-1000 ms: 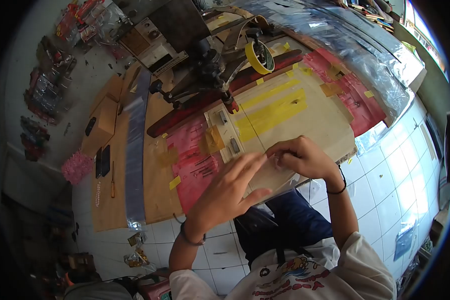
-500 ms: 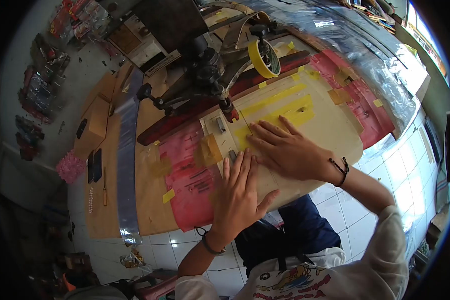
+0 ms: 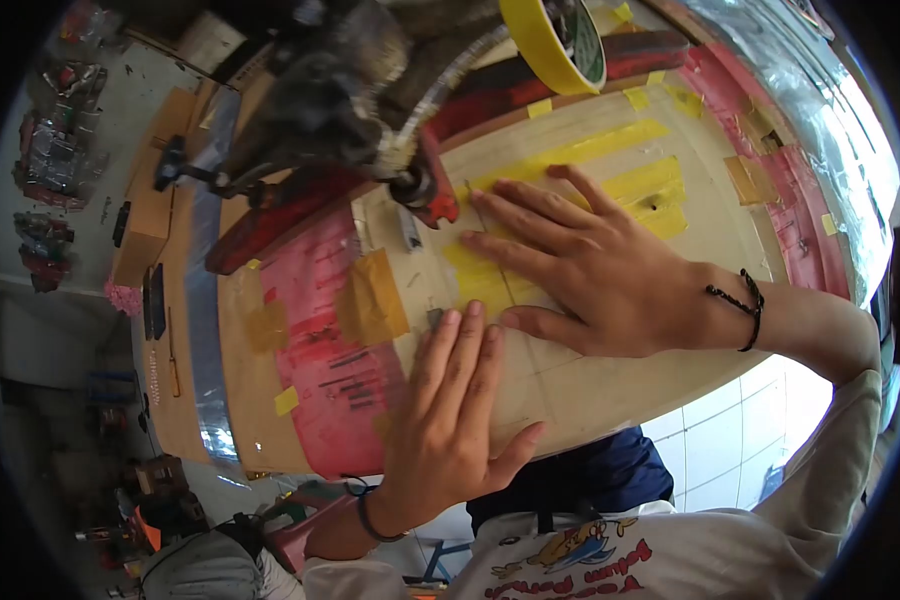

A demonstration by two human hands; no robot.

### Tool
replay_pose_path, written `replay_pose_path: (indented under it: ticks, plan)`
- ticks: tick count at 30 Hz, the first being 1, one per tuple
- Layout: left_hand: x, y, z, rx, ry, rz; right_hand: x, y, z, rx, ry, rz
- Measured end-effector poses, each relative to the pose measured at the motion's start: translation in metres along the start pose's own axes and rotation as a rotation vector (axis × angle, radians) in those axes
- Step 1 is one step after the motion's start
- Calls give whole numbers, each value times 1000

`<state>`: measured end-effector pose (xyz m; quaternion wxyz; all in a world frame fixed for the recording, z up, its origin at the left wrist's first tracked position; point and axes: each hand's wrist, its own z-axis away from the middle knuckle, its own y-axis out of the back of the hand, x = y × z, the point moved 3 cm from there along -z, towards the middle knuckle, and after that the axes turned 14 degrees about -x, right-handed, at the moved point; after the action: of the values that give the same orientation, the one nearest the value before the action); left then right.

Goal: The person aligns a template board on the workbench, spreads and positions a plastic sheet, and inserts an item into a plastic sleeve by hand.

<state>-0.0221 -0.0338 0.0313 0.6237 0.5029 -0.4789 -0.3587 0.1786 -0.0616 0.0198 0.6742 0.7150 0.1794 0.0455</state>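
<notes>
My left hand [image 3: 445, 425] lies flat near the front edge of a pale board [image 3: 590, 395], its fingers held together and the thumb apart. My right hand [image 3: 610, 275] rests palm down to its right, fingers spread over yellow tape strips [image 3: 660, 185] stuck on the board. Neither hand grasps anything. A small grey metal piece [image 3: 434, 317] shows just beyond my left fingertips. Another small metal strip [image 3: 410, 232] lies farther back, by the red tip of a dark machine [image 3: 310, 110]. What is beneath my palms is hidden.
Red sheeting [image 3: 325, 370] with brown tape [image 3: 375, 298] flanks the board on the left. A yellow tape roll [image 3: 545, 45] hangs on the machine, above a long red bar [image 3: 480, 110]. A screwdriver [image 3: 174, 360] and dark phone-like slabs [image 3: 154, 300] lie far left.
The view has come closer and lower, so the machine and board look larger. My right hand's fingers are spread wider, and its thumb is visible. Both hands stay on the board.
</notes>
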Motion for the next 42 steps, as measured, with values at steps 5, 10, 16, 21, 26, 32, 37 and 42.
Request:
replay_pose_path:
  ticks: [5,10,16,21,26,32,37,42]
  plan:
    - [0,-6,-1,6,47,-16,11,-2,0,18,43,-163]
    - [5,-4,-3,4,77,-53,20,-5,11,82,113,-135]
    - [3,-7,2,169,74,29,22,-7,13,30,108,-49]
    - [-4,-11,26,659,122,184,31,-5,6,22,125,-10]
    - [-3,-8,19,659,302,251,31,4,8,59,110,29]
    - [-7,-9,14,526,342,232,25,20,11,9,-48,-78]
    - [-4,-7,14,474,346,197,25,13,14,42,72,-23]
    - [-2,-8,11,409,332,122,28,6,16,59,146,13]
